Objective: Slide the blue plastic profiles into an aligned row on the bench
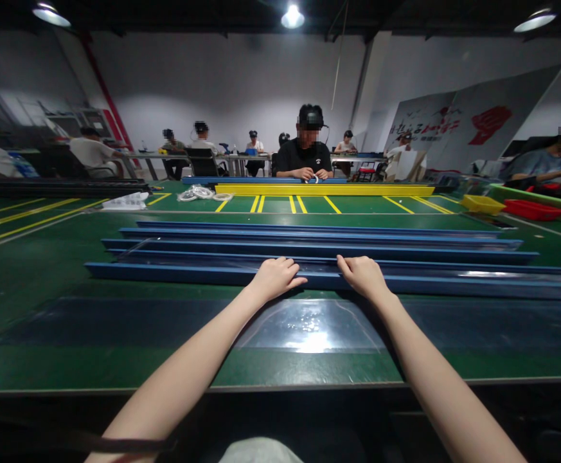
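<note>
Several long blue rails lie side by side across the green table (44, 270). My left hand (275, 276) and my right hand (363, 275) rest close together on the nearest blue rail (164, 274), fingers curled over its far edge. Both hands grip that rail near its middle. A clear glossy sheet (309, 325) lies flat on the table just in front of the hands, between my forearms.
A yellow rail (323, 190) lies across the far side, where a person in black (305, 157) sits working. Coiled clear tubing (198, 192) and a white bag (126, 202) lie at far left. Yellow bin (482, 204) and red bin (533, 209) stand at right. Other people sit behind.
</note>
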Demonstrator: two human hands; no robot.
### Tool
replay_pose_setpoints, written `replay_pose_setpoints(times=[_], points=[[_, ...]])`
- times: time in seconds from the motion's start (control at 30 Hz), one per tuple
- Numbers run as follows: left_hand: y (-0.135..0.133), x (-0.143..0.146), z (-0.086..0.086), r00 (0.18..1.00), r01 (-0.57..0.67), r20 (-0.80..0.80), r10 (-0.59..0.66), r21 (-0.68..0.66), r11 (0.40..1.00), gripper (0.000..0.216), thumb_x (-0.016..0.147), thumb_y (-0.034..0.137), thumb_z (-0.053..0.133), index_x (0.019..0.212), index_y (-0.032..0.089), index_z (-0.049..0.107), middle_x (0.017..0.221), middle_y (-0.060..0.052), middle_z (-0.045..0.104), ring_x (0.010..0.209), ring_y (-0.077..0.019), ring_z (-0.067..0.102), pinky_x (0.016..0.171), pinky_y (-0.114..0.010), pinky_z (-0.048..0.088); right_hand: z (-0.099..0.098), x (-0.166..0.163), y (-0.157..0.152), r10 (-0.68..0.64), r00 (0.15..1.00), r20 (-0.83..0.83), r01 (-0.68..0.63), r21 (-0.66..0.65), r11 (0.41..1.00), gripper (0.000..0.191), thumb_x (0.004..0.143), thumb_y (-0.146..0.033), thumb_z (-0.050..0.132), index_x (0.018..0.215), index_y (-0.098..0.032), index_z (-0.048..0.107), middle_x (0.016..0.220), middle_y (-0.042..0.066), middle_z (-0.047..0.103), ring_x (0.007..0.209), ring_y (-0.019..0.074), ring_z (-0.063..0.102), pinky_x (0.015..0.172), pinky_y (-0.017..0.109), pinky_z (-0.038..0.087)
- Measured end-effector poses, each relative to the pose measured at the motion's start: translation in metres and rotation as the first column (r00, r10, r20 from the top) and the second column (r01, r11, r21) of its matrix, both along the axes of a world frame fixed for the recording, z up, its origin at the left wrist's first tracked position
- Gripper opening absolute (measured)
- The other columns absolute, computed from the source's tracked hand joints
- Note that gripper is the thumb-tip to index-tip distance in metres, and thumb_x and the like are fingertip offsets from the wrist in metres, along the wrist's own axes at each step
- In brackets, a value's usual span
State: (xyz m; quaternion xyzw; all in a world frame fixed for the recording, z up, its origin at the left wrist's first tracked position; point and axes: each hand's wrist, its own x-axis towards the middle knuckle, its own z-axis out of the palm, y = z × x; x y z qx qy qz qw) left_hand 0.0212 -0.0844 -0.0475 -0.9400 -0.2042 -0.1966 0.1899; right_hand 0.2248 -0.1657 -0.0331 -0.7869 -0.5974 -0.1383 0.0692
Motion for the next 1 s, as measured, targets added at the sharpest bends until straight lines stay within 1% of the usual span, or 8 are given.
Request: replay_pose_setpoints(times=[0.13, 0.5, 0.8, 1.0], points=[[0.001, 0.000, -0.001, 1.000, 0.006, 0.007, -0.006, 0.002, 1.000, 0.038, 0.084, 0.047, 0.037, 0.075, 0.015, 0.055, 0.076, -0.004, 0.059, 0.073, -0.0154, 0.055, 0.058, -0.024, 0.037, 0.000, -0.001, 0.000, 0.000, 1.000, -0.003, 0.000, -0.004, 1.000, 0.058, 0.086, -0.041, 0.016, 0.076, -0.019, 0.069, 0.075, 0.011, 0.067, 0.074, 0.0213, 0.062, 0.061, 0.026, 0.037], [0.001, 0.000, -0.001, 1.000, -0.004, 0.003, 0.004, -0.005, 1.000, 0.038, 0.084, 0.047, 0.036, 0.076, 0.015, 0.055, 0.077, -0.004, 0.060, 0.074, -0.0159, 0.055, 0.057, -0.024, 0.036, 0.001, 0.000, 0.002, -0.016, 1.000, -0.007, 0.015, -0.066, 0.998, 0.061, 0.086, -0.041, 0.013, 0.078, -0.019, 0.069, 0.076, 0.013, 0.067, 0.074, 0.0239, 0.062, 0.062, 0.030, 0.040], [0.001, -0.001, 0.000, 1.000, -0.013, -0.009, 0.013, 0.001, 1.000, 0.037, 0.084, 0.047, 0.037, 0.078, 0.015, 0.053, 0.078, -0.004, 0.060, 0.074, -0.0166, 0.056, 0.057, -0.025, 0.035, 0.002, 0.003, 0.003, -0.023, 0.999, -0.027, 0.021, -0.078, 0.997, 0.067, 0.086, -0.048, 0.010, 0.078, -0.019, 0.069, 0.077, 0.014, 0.066, 0.076, 0.0232, 0.061, 0.064, 0.030, 0.040], [-0.001, -0.002, 0.003, 1.000, -0.013, -0.002, 0.013, 0.002, 1.000, 0.036, 0.083, 0.047, 0.038, 0.077, 0.015, 0.052, 0.076, -0.004, 0.059, 0.072, -0.0161, 0.055, 0.057, -0.024, 0.034, 0.003, 0.010, -0.001, -0.053, 0.998, -0.036, 0.051, -0.060, 0.997, 0.063, 0.086, -0.045, 0.013, 0.073, -0.018, 0.069, 0.075, 0.013, 0.066, 0.075, 0.0231, 0.061, 0.063, 0.030, 0.040]])
